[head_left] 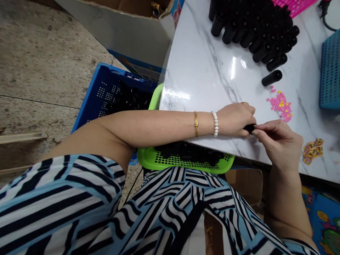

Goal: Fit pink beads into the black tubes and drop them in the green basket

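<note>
My left hand [235, 118] is closed round a small black tube [249, 128] at the near edge of the white marble table [207, 71]. Only the tube's end shows between the two hands. My right hand [278, 141] pinches at that end with thumb and fingertips. A gold bangle and a pearl bracelet sit on my left wrist. Just beyond the hands lies a heap of small pink and yellow pieces [281, 105]. A single black tube [271, 78] lies on its side behind them.
Several black tubes [255, 28] are heaped at the table's far side by a pink basket [297, 5]. A blue basket [330, 71] stands at the right. A green basket [159, 161] of black parts sits on my lap, a blue crate [106, 92] on the floor. Small stickers [313, 150] lie near the table edge.
</note>
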Available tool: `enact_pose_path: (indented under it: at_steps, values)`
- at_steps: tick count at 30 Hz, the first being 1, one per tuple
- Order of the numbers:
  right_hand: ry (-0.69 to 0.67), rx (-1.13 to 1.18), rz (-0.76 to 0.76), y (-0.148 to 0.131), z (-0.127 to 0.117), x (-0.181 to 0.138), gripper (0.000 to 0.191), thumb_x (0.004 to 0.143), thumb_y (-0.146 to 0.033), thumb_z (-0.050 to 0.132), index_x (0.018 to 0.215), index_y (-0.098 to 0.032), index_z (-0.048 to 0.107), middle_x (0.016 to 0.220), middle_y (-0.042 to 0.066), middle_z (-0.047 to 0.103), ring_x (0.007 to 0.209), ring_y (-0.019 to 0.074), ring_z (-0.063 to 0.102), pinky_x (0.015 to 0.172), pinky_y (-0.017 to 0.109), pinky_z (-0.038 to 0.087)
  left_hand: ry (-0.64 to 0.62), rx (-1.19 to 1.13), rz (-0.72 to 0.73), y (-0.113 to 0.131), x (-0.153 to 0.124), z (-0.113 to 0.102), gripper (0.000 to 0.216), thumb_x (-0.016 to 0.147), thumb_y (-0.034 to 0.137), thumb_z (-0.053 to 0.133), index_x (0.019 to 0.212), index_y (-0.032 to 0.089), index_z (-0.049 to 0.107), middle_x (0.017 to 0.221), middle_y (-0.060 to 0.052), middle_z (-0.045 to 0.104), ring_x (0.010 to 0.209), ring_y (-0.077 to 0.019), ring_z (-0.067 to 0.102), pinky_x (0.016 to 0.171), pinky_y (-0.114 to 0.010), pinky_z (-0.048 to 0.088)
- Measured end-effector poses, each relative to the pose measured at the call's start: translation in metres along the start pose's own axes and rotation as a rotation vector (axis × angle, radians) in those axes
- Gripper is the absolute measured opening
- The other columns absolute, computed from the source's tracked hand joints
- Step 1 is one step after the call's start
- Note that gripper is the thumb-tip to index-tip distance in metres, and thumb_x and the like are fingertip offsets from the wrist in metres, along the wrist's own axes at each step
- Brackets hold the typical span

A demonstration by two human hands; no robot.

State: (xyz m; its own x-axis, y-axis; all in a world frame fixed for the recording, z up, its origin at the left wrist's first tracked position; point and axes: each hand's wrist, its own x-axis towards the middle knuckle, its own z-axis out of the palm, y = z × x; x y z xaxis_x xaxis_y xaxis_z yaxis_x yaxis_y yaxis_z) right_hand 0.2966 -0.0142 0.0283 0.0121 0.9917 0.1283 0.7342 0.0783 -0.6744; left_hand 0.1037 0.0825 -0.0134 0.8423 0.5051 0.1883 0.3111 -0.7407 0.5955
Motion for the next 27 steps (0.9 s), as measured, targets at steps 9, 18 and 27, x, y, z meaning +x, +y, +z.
enact_pose_path:
  at_steps: [9,18,27]
  values:
    - [0.097,0.346,0.275,0.013,0.002,0.000,0.029,0.091,-0.046,0.081,0.110,-0.024,0.081,0.071,-0.002,0.065,0.055,0.0131,0.058,0.051,0.029,0.048,0.014,-0.038,-0.003,0.000,-0.002,0.000,0.025,0.090,0.038,0.084,0.104,0.018,0.082,0.105,-0.010,0.071,0.102,-0.0257,0.063,0.090,-0.039,0.049]
    - [-0.130,0.635,0.450,0.017,0.024,0.007,0.032,0.085,-0.038,0.085,0.104,-0.029,0.061,0.061,-0.012,0.058,0.047,0.0130,0.065,0.051,0.029,0.065,0.015,0.000,-0.009,0.000,-0.003,0.003,0.030,0.092,0.044,0.080,0.110,0.020,0.081,0.101,-0.009,0.070,0.102,-0.0261,0.062,0.091,-0.039,0.047]
    - [-0.132,0.823,0.479,0.026,0.022,0.007,0.047,0.076,-0.056,0.092,0.098,-0.023,0.067,0.067,-0.005,0.068,0.057,0.0145,0.071,0.060,0.032,0.068,0.050,-0.046,-0.040,-0.004,-0.004,-0.010,0.026,0.088,0.031,0.072,0.109,0.017,0.077,0.106,-0.010,0.076,0.098,-0.0231,0.067,0.087,-0.035,0.051]
